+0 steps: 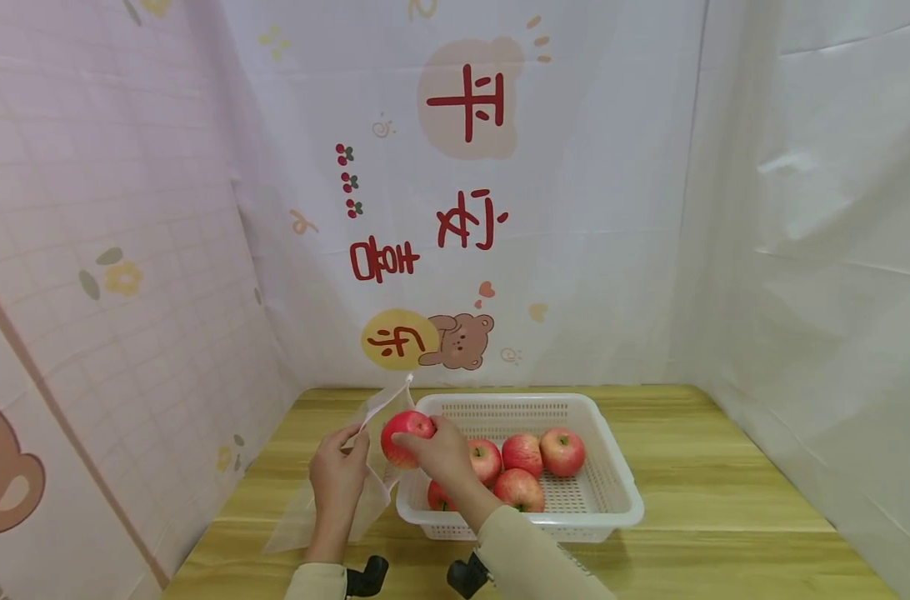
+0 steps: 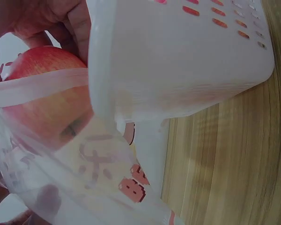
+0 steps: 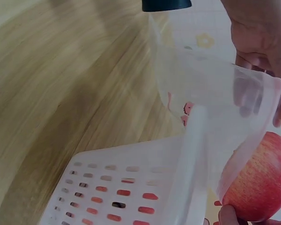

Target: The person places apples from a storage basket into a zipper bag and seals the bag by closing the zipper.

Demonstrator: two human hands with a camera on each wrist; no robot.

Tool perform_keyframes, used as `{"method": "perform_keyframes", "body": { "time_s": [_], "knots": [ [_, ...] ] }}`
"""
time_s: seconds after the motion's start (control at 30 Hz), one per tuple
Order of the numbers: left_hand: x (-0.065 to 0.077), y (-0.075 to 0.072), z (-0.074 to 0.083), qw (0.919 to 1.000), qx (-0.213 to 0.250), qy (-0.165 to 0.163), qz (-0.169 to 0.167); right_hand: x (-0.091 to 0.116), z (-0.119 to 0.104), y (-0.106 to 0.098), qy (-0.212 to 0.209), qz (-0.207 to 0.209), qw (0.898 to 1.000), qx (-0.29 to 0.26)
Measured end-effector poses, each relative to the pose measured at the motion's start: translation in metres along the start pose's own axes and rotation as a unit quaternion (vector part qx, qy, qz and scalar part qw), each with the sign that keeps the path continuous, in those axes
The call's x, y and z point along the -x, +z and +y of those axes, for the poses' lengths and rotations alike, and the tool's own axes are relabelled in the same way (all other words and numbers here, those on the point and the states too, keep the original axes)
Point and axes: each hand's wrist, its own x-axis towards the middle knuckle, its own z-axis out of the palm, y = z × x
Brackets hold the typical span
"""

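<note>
A translucent bag with pink, printed-looking marks (image 3: 196,79) hangs from my left hand (image 1: 338,467), which pinches its rim left of the basket. My right hand (image 1: 443,454) grips a red apple (image 1: 404,437) at the bag's mouth. In the left wrist view the lower part of this apple (image 2: 47,103) shows through the bag's film, while its upper part stands clear of the rim. The white perforated basket (image 1: 530,518) sits beside the bag, with several red apples (image 1: 521,454) in it. My right forearm hides part of the basket's left side.
A wood-grain table (image 1: 695,483) carries the basket and extends to its right. White printed cloth (image 1: 590,208) hangs behind the table and along both sides. Dark wrist mounts (image 1: 368,575) show near both cuffs.
</note>
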Motion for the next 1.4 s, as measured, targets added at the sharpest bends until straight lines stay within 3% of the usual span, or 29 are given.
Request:
{"method": "perform_keyframes", "body": {
  "time_s": [0.27, 0.47, 0.73, 1.0, 1.4],
  "knots": [
    [-0.001, 0.002, -0.001, 0.9995, 0.022, -0.014, -0.017, 0.004, 0.001, 0.003, 0.005, -0.018, 1.000, 0.021],
    [-0.001, 0.002, 0.000, 0.9996, 0.019, -0.005, -0.017, 0.007, -0.001, 0.004, 0.002, -0.026, 0.999, 0.024],
    [-0.003, -0.001, -0.001, 0.9984, -0.026, 0.042, 0.029, 0.005, -0.002, 0.000, -0.020, -0.019, 1.000, -0.007],
    [-0.006, -0.004, 0.001, 0.9977, -0.033, 0.044, 0.038, 0.004, 0.003, -0.013, -0.031, -0.004, 0.999, -0.023],
    [-0.007, -0.006, 0.004, 0.9975, -0.032, 0.046, 0.044, 0.002, 0.017, -0.041, -0.013, 0.006, 1.000, 0.002]
  ]
}}
